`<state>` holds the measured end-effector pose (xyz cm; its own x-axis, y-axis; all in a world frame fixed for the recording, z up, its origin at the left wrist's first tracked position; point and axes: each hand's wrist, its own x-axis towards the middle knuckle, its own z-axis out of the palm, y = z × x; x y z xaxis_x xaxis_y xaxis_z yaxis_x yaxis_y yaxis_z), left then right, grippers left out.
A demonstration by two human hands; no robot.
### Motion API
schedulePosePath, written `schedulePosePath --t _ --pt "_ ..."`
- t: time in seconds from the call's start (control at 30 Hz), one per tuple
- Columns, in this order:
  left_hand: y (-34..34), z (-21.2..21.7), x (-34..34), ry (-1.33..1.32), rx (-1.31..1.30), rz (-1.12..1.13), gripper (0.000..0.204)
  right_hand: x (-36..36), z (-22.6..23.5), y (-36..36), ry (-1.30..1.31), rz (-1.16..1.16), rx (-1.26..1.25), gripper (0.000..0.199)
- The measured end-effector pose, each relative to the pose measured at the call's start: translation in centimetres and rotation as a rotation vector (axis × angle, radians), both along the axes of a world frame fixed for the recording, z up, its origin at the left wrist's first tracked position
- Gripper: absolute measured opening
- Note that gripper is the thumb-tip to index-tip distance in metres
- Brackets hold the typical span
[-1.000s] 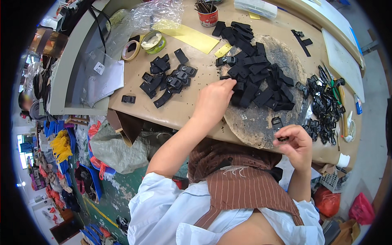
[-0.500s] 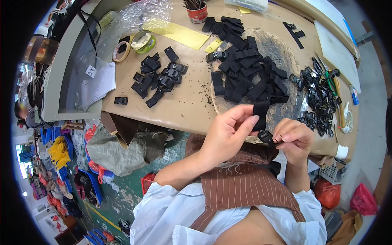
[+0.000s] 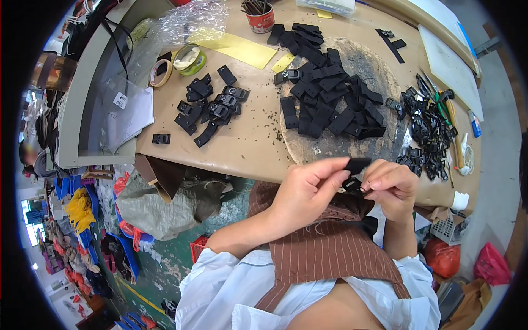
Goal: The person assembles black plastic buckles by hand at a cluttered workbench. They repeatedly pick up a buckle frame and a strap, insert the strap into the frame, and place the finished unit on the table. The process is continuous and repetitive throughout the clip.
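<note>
Left grip (image 3: pixel 308 190) pinching a short black strap (image 3: pixel 359 165), closed to its thickness, right grip (image 3: pixel 393 184) just beside, tightly narrowed on a small dark piece (image 3: pixel 363 190), mostly hidden.

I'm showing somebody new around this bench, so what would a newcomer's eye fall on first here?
Probably the heap of black straps spread over the round, stained board on the bench. Just below it in the picture, the left hand grips a black strap, while close beside it the right hand pinches a small dark piece. The bright yellow bundle also stands out at the picture's left.
</note>
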<state>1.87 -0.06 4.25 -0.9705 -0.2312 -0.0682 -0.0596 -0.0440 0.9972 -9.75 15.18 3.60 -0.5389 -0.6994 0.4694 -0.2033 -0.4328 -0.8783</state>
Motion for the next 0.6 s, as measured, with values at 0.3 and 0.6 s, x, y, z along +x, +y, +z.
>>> schedulePosePath --t 0.3,0.6 --pt "1.0 -0.2 1.0 0.026 0.076 -0.043 0.030 0.6 -1.1 0.6 -0.126 -0.021 0.120 0.024" --pt "0.6 -0.8 1.3 0.039 0.026 -0.094 0.027 0.9 -0.3 0.3 -0.209 -0.021 0.196 0.024"
